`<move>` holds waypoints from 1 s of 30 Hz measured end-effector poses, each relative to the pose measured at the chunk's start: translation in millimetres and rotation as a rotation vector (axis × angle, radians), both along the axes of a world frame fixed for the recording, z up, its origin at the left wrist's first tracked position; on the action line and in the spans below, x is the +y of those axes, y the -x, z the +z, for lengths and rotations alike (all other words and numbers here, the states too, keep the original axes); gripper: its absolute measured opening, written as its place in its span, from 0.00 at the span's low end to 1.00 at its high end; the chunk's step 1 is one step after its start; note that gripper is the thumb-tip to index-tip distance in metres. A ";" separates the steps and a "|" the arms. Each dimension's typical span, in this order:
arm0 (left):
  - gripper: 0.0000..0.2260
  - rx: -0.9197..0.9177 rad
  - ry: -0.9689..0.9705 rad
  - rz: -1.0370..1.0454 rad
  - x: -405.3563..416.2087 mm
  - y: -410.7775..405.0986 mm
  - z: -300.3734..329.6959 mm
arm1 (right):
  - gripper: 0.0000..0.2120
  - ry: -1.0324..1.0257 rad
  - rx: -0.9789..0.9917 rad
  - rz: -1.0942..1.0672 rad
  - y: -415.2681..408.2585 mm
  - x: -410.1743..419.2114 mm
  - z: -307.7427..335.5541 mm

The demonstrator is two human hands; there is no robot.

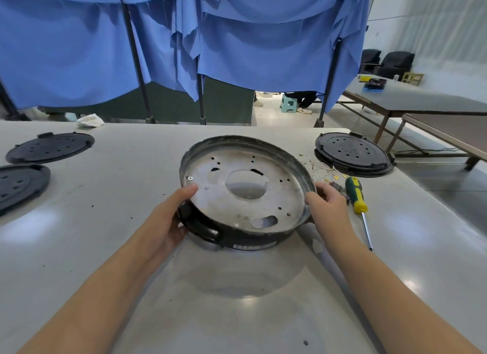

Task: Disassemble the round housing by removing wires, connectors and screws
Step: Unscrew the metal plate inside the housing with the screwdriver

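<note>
Both forearms reach in from the near edge of the worktop (79, 222). I have my left hand (168, 222) curled round the near-left rim of the round housing (245, 190), thumb on its metal plate, and my right hand (326, 206) gripping the right rim, fingers wrapped over the edge. That housing sits tilted at mid-worktop, near side raised. Right of it lie loose wires (324, 169) and a green-and-yellow screwdriver (357, 198). One screw (190, 178) seems left at its left rim. My worry: the sharp rim slipping, or the housing dragging wires off.

Blue curtains (237, 37) — grey table (131, 248)
</note>
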State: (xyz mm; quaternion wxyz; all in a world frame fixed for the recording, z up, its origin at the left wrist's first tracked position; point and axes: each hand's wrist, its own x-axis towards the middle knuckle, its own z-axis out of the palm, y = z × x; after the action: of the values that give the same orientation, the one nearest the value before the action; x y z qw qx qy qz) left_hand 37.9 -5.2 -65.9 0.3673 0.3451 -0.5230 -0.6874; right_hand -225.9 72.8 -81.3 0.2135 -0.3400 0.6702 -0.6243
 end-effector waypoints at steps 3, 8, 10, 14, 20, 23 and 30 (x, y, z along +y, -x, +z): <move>0.25 -0.012 -0.017 -0.029 -3.6 -1.1 -1.9 | 0.06 -0.030 -0.021 0.034 0.3 0.7 0.4; 0.22 -0.164 0.025 -0.078 -3.0 -1.3 -4.3 | 0.12 0.006 0.046 -0.055 4.3 0.5 1.8; 0.22 -0.214 0.055 -0.073 0.2 0.6 -4.9 | 0.12 0.017 0.049 -0.068 7.2 1.5 2.8; 0.14 -0.206 0.090 0.047 4.4 6.8 -8.7 | 0.09 0.001 0.056 -0.088 7.4 4.1 4.3; 0.07 -0.229 0.229 0.109 2.6 5.8 -10.7 | 0.06 -0.046 0.065 -0.071 2.9 3.4 2.9; 0.09 -0.249 0.224 0.124 1.8 6.5 -14.6 | 0.05 -0.090 0.112 -0.050 2.7 4.0 3.0; 0.07 -0.251 0.198 0.158 0.2 8.3 -18.0 | 0.12 -0.199 0.373 -0.056 13.8 8.1 8.8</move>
State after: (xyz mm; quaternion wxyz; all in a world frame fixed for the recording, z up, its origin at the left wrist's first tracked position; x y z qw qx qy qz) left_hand 29.6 -5.0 -83.9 0.3841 0.4307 -0.6010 -0.5530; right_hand -239.7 80.9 -72.5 0.1008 -0.4083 0.7655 -0.4869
